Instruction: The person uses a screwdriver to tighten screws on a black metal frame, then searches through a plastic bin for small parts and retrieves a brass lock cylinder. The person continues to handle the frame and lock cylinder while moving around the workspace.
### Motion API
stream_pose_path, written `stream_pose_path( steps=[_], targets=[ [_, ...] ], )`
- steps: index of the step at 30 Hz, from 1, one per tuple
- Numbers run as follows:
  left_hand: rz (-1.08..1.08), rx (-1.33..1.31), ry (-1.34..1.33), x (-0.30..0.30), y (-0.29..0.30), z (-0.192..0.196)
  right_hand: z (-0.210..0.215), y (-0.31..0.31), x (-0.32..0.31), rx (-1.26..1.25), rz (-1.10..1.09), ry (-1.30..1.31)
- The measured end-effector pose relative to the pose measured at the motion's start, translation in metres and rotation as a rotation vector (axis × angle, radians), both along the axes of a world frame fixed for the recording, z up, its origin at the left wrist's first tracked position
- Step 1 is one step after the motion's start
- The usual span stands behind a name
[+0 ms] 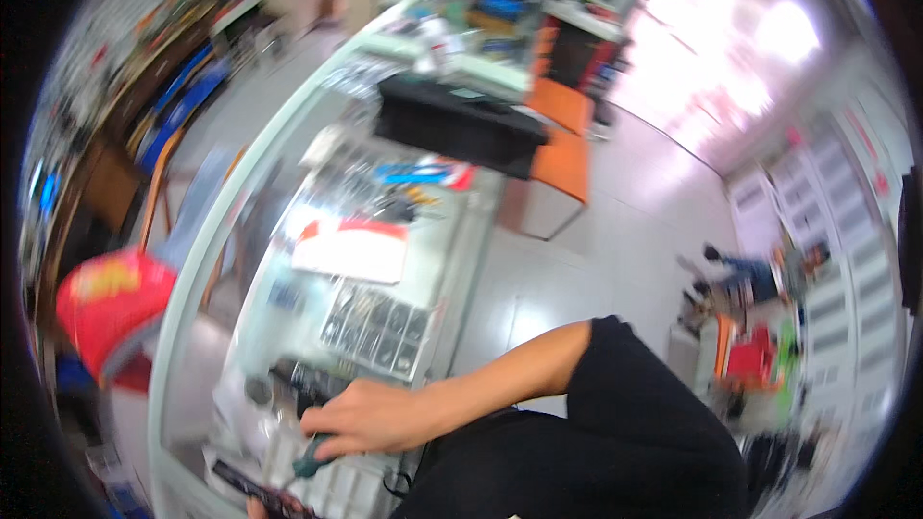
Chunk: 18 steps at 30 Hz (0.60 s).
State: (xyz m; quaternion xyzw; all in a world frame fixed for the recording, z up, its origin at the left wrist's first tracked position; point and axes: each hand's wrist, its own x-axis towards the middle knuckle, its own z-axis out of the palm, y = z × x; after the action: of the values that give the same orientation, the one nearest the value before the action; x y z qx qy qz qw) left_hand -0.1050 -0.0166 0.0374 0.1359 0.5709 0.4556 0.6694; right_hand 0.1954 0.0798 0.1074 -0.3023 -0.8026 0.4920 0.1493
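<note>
My right hand (370, 417), blurred, reaches in over the counter from the right. Its fingers are closed round a screwdriver (310, 458) with a dark green handle, whose shaft slants down to the left. At the lower edge, only a few fingers of my left hand (258, 508) show, gripping a slim dark device (238, 481), perhaps a phone. The screwdriver's tip is close to the device, but I cannot tell whether they touch. Beyond my right hand lie a dark object (300, 380) and a small round container (258, 389).
A compartment tray (375, 330) of small parts sits on the glass counter (461, 259). Behind it are a white-and-red box (351, 252), blue-handled tools (415, 174) and a black box (461, 120). A red cap (115, 306) shows at left, an orange stool (560, 165) and a person (755, 279) at right.
</note>
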Motion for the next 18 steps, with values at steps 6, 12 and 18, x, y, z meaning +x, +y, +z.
stream_pose_path(
  steps=[6,12,18],
  targets=[
    [-0.087,0.0,0.071,-0.023,-0.009,-0.017,-0.016,-0.055,-0.004,0.209,-0.076,0.564],
    [-0.255,0.358,0.13,0.001,-0.005,0.014,-0.01,-0.074,-0.01,0.289,-0.264,0.107],
    [-0.205,0.37,0.037,-0.001,-0.001,0.017,-0.001,-0.078,0.003,0.072,-0.327,0.166]
  ],
)
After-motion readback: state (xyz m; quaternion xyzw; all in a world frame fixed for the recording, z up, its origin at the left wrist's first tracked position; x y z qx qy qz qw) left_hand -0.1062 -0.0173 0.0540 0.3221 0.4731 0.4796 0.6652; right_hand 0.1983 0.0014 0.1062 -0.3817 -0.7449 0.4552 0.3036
